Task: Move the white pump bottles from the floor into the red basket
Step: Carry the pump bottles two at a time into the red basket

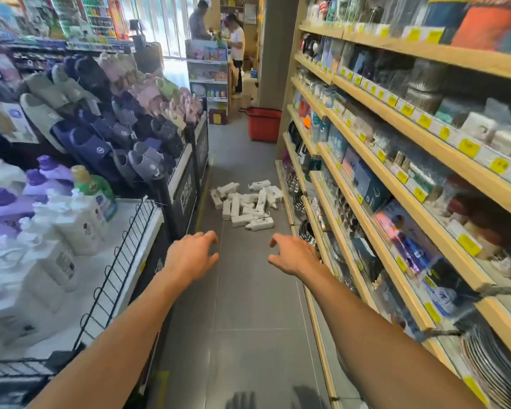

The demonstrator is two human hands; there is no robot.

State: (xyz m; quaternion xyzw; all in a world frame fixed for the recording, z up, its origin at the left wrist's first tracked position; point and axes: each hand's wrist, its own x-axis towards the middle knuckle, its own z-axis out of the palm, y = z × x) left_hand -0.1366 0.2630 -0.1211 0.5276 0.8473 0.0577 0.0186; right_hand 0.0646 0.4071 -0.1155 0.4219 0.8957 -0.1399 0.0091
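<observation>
Spanning the aisle [239,154], white pump bottles [244,205] lie well before red basket [264,126].

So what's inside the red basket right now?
Nothing shows above the rim of the red basket, and its near wall hides the inside from this angle. The visible white pump bottles lie in a pile on the floor, nearer the camera.

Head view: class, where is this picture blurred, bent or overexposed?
Head view: the right shelves smear with blur and bow from the wide lens; the far windows glare white; the white pump bottles look fairly sharp; a shadow lies on the floor at the bottom edge.
</observation>
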